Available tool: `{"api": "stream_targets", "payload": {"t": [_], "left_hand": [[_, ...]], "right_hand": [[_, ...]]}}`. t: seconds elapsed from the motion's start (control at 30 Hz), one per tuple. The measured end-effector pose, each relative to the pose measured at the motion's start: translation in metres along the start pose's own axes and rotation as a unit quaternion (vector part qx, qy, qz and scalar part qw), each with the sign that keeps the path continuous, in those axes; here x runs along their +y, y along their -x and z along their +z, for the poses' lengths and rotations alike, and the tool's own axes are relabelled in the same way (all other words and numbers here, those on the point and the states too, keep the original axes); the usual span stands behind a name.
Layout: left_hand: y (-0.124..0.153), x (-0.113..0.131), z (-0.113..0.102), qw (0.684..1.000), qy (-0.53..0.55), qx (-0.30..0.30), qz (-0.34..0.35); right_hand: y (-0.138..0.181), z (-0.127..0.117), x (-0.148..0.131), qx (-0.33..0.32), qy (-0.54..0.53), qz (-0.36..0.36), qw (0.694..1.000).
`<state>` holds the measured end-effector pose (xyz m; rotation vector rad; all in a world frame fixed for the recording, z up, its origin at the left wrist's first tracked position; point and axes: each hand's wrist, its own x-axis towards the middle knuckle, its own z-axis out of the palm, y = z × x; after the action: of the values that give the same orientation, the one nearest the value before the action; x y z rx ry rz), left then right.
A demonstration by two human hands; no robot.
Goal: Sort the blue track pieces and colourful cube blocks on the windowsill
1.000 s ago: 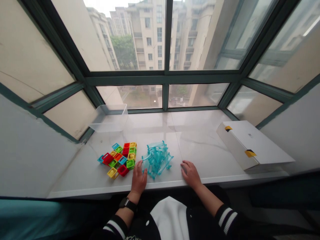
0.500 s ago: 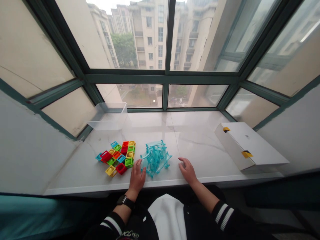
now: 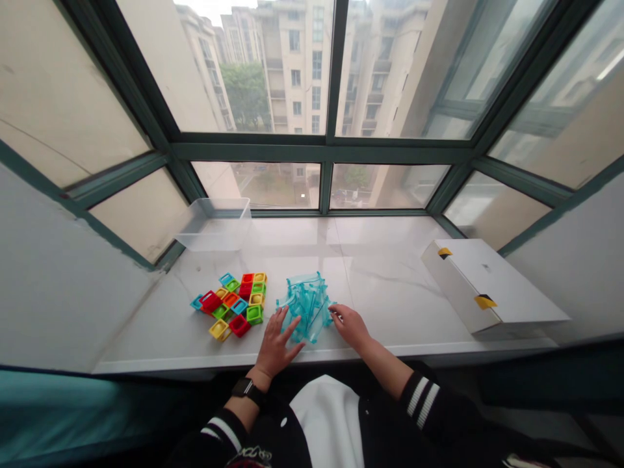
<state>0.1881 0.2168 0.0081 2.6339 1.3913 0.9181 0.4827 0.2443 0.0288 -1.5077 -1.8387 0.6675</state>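
Observation:
A loose heap of translucent blue plastic pieces (image 3: 308,300) lies on the white marble-look sill. My left hand (image 3: 277,341) is at the heap's near left side, fingers spread and holding nothing. At its right edge, the thumb and fingers of my right hand (image 3: 348,325) are pinched together on one of the blue pieces; most of that piece is hidden. To the left of my left hand, several colourful blocks (image 3: 238,305) in red, yellow, green, orange and blue lie close together.
A clear plastic bin (image 3: 214,227) stands at the back left by the window. On the right rests a white box (image 3: 492,279) with yellow-and-black tabs. The sill's front edge (image 3: 390,348) runs just ahead of my body, and window frames enclose the back and sides.
My right hand has moved left to the heap's right edge and its fingers have closed. My left hand has moved slightly right, and its fingers have spread.

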Motion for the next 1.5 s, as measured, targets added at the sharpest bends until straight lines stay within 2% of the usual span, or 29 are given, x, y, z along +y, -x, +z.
{"api": "stream_targets", "payload": {"t": [0.23,0.4,0.53,0.6,0.67,0.73,0.77,0.83,0.9,0.93,1.0,1.07,1.17,1.3,1.37,1.5], "left_hand": [[0.000,-0.003,0.006,1.000,-0.001,0.003,0.000],[0.000,0.000,-0.001,0.999,0.036,0.002,-0.031],[-0.009,0.020,-0.019,0.987,0.144,-0.002,-0.064],[-0.020,0.038,-0.027,0.963,0.246,-0.028,-0.102],[-0.034,0.058,-0.031,0.917,0.359,-0.077,-0.156],[-0.048,0.077,-0.030,0.857,0.451,-0.099,-0.230],[-0.054,0.085,-0.029,0.816,0.501,-0.109,-0.268],[-0.063,0.096,-0.026,0.713,0.601,-0.142,-0.333],[-0.068,0.101,-0.026,0.609,0.678,-0.183,-0.368],[-0.069,0.103,-0.027,0.570,0.704,-0.201,-0.373],[-0.070,0.105,-0.029,0.529,0.734,-0.214,-0.368],[-0.070,0.105,-0.029,0.530,0.740,-0.200,-0.362],[-0.073,0.104,-0.025,0.564,0.724,-0.140,-0.371],[-0.081,0.102,-0.017,0.593,0.708,-0.045,-0.381],[-0.083,0.102,-0.014,0.613,0.691,-0.022,-0.382],[-0.086,0.103,-0.012,0.642,0.659,-0.005,-0.393]], "right_hand": [[0.003,-0.001,-0.009,0.035,-0.046,-0.027,0.998],[0.006,-0.019,-0.021,0.078,-0.122,-0.011,0.989],[0.011,-0.033,-0.023,0.088,-0.163,0.031,0.982],[0.013,-0.038,-0.023,0.090,-0.176,0.037,0.980],[0.015,-0.043,-0.025,0.094,-0.181,0.027,0.979],[0.016,-0.048,-0.028,0.104,-0.179,0.014,0.978],[0.016,-0.051,-0.030,0.110,-0.176,0.007,0.978],[0.017,-0.057,-0.034,0.124,-0.168,-0.005,0.978],[0.017,-0.063,-0.037,0.135,-0.165,-0.015,0.977],[0.017,-0.065,-0.039,0.136,-0.166,-0.019,0.977],[0.019,-0.067,-0.043,0.134,-0.175,-0.028,0.975],[0.023,-0.065,-0.048,0.134,-0.190,-0.033,0.972],[0.030,-0.057,-0.057,0.122,-0.216,-0.032,0.968],[0.036,-0.040,-0.068,0.042,-0.222,-0.041,0.973],[0.036,-0.032,-0.071,0.027,-0.216,-0.039,0.975],[0.034,-0.027,-0.071,0.044,-0.214,-0.022,0.976]]}}
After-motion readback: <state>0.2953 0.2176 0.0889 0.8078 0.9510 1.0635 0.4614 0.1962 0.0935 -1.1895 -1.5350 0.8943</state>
